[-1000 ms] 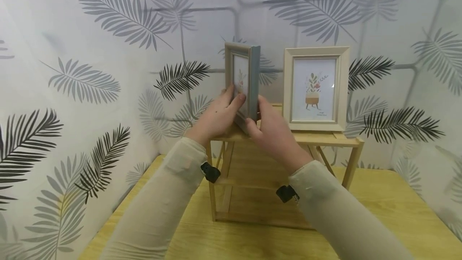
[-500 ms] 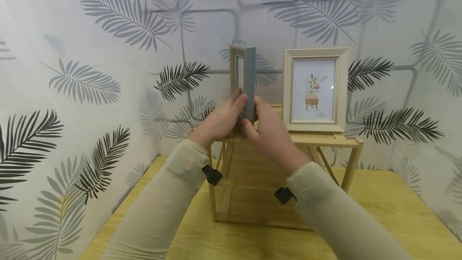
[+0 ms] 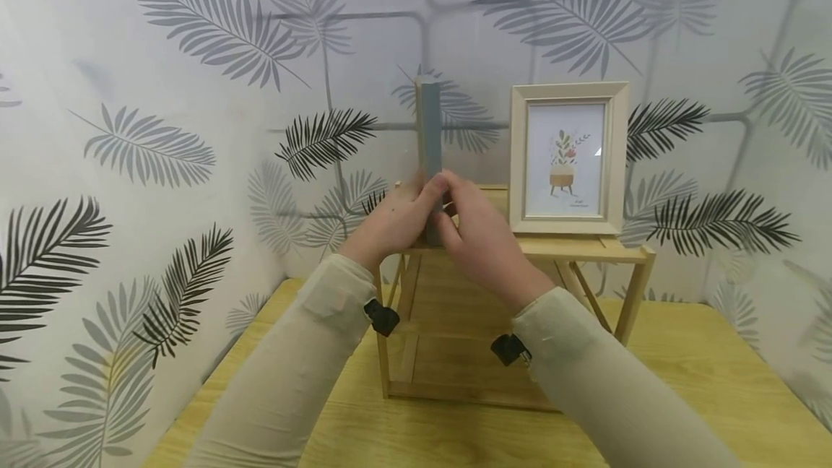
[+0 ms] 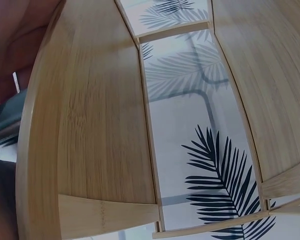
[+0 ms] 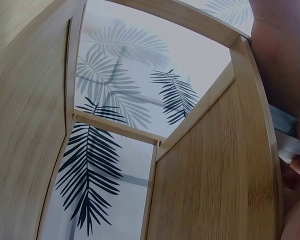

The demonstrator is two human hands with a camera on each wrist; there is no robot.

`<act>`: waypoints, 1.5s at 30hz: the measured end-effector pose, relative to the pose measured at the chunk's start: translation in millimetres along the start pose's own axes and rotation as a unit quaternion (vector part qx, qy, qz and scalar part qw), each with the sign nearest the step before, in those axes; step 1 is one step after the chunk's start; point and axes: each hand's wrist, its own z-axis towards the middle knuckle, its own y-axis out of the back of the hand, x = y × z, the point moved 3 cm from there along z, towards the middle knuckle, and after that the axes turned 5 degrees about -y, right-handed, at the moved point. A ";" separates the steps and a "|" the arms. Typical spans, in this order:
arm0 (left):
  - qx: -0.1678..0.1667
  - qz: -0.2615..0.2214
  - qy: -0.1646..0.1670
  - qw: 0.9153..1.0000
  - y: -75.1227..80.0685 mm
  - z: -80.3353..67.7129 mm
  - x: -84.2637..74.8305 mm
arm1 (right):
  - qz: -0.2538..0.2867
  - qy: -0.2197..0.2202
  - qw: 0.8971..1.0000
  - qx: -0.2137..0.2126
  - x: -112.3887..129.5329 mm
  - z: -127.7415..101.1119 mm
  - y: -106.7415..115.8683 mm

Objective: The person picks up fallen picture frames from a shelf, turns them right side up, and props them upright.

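A blue-grey picture frame [image 3: 432, 128] stands upright at the left end of the wooden rack's top [image 3: 552, 246]. It is turned edge-on, so its picture is out of sight in the head view. My left hand [image 3: 393, 222] holds it low down, thumb over the near edge, the other fingers mostly hidden on its left. From the right, my right hand [image 3: 484, 237] pinches the lower part, its fingertips close to the left thumb. The right wrist view catches a strip of the blue-grey frame [image 5: 282, 121] between the fingers.
A cream picture frame [image 3: 520, 165] with a potted-plant print stands on the rack's right part, facing forward. The slatted shelf rack rests on a yellow wood-grain table [image 3: 702, 374]. A leaf-patterned wall covering [image 3: 214, 237] rises close behind and to the left.
The blue-grey frame has turned from showing its picture at an angle to edge-on, and its near edge has shifted left. My hands have come closer together around it. The cream frame stays put.
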 end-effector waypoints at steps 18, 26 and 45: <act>-0.031 -0.009 0.007 0.999 -5.1 -10.1 2.4 | 0.028 -0.011 0.999 0.044 -5.5 1.5 3.0; -0.048 0.040 0.032 0.998 -7.6 -14.9 5.4 | 0.009 -0.024 0.999 0.041 -6.8 11.6 1.8; -0.064 0.062 0.046 0.995 -4.1 -8.1 -4.7 | -0.053 -0.052 0.996 0.055 -12.5 50.0 6.5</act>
